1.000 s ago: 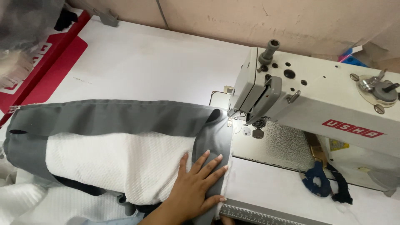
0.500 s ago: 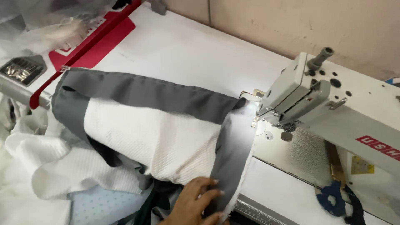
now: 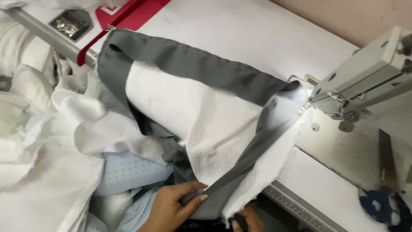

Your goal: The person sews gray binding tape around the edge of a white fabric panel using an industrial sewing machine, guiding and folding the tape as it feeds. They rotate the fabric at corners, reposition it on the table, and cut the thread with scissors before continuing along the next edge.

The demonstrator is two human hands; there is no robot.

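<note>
Your left hand (image 3: 171, 206) is pinching the grey band (image 3: 240, 167) of the white waffle fabric (image 3: 201, 116) at the desk's (image 3: 257, 38) near edge, grip clenched on it. Your right hand (image 3: 246, 221) is grasping the fabric's lower edge beside it, while the band's far end is lying under the sewing machine (image 3: 365, 73).

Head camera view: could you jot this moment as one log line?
left hand: pinching grey band | right hand: under white cloth edge | far end at sewing machine

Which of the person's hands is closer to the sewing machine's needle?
Right. The right hand sits under the fabric's lower edge, nearer the sewing machine; the left hand grips the grey band further left.
</note>
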